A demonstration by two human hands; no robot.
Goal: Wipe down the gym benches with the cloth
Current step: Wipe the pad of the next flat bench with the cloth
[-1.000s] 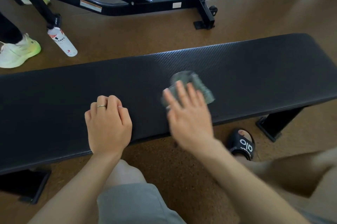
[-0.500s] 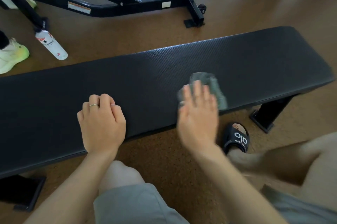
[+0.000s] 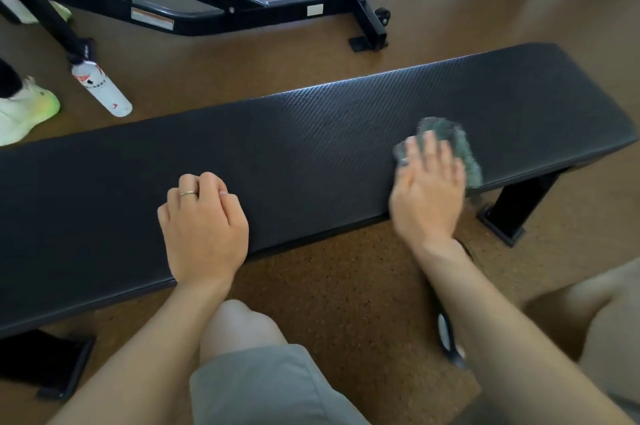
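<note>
A long black padded gym bench (image 3: 311, 147) runs across the view from lower left to upper right. My right hand (image 3: 427, 192) presses flat on a grey-green cloth (image 3: 460, 144) near the bench's right end, at its front edge; the hand and cloth are motion-blurred. My left hand (image 3: 204, 227) rests as a loose fist on the front edge of the bench's middle, a ring on one finger, holding nothing.
A white spray bottle (image 3: 102, 89) lies on the brown floor behind the bench. A black machine frame (image 3: 242, 9) stands further back. Another person's white-green shoe (image 3: 24, 113) is at the left. The bench's right leg (image 3: 516, 206) and my knees are below.
My right hand has slid the cloth rightward along the bench toward its right end. My left hand has stayed in place.
</note>
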